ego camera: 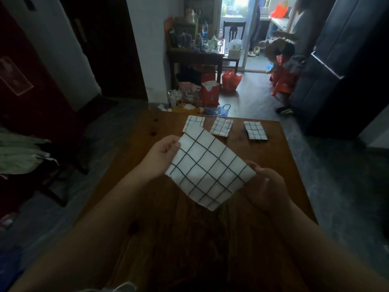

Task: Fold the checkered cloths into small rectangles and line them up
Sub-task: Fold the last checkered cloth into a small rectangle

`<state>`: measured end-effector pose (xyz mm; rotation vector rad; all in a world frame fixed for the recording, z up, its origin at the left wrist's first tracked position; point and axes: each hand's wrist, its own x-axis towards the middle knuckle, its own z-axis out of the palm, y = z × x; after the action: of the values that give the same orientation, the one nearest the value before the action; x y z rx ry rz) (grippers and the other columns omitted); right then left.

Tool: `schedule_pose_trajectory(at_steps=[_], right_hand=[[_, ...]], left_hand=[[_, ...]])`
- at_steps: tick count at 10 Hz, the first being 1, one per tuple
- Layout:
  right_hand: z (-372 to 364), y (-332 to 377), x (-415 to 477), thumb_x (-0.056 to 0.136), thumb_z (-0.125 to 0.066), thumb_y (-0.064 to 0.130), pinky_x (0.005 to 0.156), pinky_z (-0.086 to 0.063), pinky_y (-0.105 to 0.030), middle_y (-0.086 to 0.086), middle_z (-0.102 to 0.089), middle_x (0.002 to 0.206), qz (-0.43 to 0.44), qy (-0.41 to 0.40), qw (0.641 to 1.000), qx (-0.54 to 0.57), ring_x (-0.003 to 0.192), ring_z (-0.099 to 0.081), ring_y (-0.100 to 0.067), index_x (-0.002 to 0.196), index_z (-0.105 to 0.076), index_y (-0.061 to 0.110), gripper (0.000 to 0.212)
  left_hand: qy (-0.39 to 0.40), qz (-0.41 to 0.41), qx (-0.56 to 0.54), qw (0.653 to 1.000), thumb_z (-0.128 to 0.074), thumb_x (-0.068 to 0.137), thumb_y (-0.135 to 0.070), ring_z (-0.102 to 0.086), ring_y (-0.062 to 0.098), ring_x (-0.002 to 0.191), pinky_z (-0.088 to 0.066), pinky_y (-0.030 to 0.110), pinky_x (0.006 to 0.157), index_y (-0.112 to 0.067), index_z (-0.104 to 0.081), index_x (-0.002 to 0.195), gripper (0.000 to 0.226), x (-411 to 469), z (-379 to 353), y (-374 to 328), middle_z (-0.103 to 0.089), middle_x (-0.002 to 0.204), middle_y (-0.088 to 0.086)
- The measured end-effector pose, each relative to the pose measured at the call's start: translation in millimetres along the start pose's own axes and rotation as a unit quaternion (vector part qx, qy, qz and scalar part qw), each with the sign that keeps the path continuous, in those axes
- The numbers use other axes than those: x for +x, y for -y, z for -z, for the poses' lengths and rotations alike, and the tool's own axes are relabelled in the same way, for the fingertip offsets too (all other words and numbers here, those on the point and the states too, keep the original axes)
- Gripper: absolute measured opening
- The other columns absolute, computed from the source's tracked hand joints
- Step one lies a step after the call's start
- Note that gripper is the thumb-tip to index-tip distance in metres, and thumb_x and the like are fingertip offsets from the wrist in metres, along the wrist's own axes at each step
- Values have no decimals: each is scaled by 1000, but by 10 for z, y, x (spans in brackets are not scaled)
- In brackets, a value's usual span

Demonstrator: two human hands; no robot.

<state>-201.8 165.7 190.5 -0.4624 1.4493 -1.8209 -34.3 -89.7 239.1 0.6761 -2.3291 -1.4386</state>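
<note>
A white cloth with a dark grid [207, 169] hangs spread out above the middle of the brown wooden table [280, 148]. My left hand [162, 153] pinches its far left corner. My right hand [266, 186] pinches its right corner, thumb on top. Three small folded checkered cloths lie in a row near the table's far edge: the left one [192, 124], partly hidden behind the held cloth, the middle one [222, 127] and the right one [255, 130].
Beyond the table stands a cluttered dark side table [195, 53] with bags and litter on the floor below. A person [294, 34] stands at the far right by a dark cabinet. A chair with clothes [23, 154] is at the left.
</note>
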Motion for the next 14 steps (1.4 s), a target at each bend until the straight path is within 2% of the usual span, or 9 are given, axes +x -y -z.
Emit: schedule_pose_trajectory(at_steps=[1, 2, 4, 6, 8, 9, 11, 13, 14], right_hand=[[-142, 184, 35, 90, -68, -3, 80, -48, -7, 17, -63, 106, -40, -24, 999, -23, 107, -65, -7, 129, -63, 20, 46], [-145, 343, 160, 106, -48, 22, 91, -53, -27, 5, -67, 119, 30, -3, 994, -105, 124, -61, -21, 123, -65, 19, 25], [-396, 486, 162, 103, -51, 37, 79, -46, -23, 20, -60, 89, 49, 64, 920, -382, 83, -56, 5, 103, -62, 36, 11], [-514, 409, 196, 102, -56, 28, 52, -36, -21, 11, -46, 56, 88, 45, 922, -374, 46, -39, 1, 69, -54, 21, 34], [-512, 421, 143, 104, -54, 24, 46, -37, -12, 15, -56, 52, 77, 4, 969, -236, 46, -50, 2, 78, -64, 24, 28], [-463, 392, 136, 104, -54, 32, 56, -43, -23, 9, -58, 61, 78, -18, 967, -241, 57, -52, -10, 81, -69, 27, 28], [-262, 188, 86, 105, -51, 31, 76, -60, -44, -11, -73, 101, 30, -56, 965, -255, 92, -70, -31, 108, -70, 15, 25], [-168, -8, 33, 96, -64, 15, 76, -58, -36, -2, -63, 114, 6, -119, 968, -220, 98, -67, -19, 133, -49, 22, 40], [-118, -35, -14, 97, -62, 15, 78, -60, -38, -5, -68, 112, 12, -95, 974, -207, 98, -69, -24, 122, -61, 22, 26]], left_hand=[[28, -15, -14, 999, -43, 109, -31, -70, 7, 95, -52, 29, 82, -31, -66, 113, 23, 36, 161, -186, -72, 103, -9], [48, -28, -4, 998, -44, 108, -30, -69, 4, 95, -50, 28, 83, -30, -67, 113, 24, 83, 273, -301, -72, 102, -13], [72, -8, 27, 997, -49, 103, -47, -61, 15, 121, -43, 52, 112, -31, -64, 130, 35, 174, 354, -243, -68, 122, -10], [85, 41, -137, 986, -50, 106, -31, -71, 18, 101, -56, 36, 88, -18, -68, 120, 27, 79, 272, -271, -76, 108, 0], [107, 214, -500, 832, -26, 97, -75, -56, 40, 134, -33, 63, 114, -17, -57, 143, 81, -90, 24, 44, -61, 142, 18], [131, 255, -469, 835, -25, 95, -77, -59, 39, 129, -41, 58, 107, -13, -55, 137, 82, -150, -203, 145, -65, 137, 18], [88, 235, -236, 939, -61, 99, -29, -68, 28, 116, -54, 51, 102, -16, -48, 146, 50, -153, -450, 178, -68, 130, 7], [-4, 151, -192, 970, -63, 99, -16, -61, 7, 92, -56, 20, 58, -38, -45, 143, 52, -150, -581, 116, -56, 112, -14], [-28, 147, -172, 974, -61, 101, -20, -64, 12, 99, -55, 26, 67, -33, -60, 128, 30, -165, -615, 150, -62, 121, -5]])
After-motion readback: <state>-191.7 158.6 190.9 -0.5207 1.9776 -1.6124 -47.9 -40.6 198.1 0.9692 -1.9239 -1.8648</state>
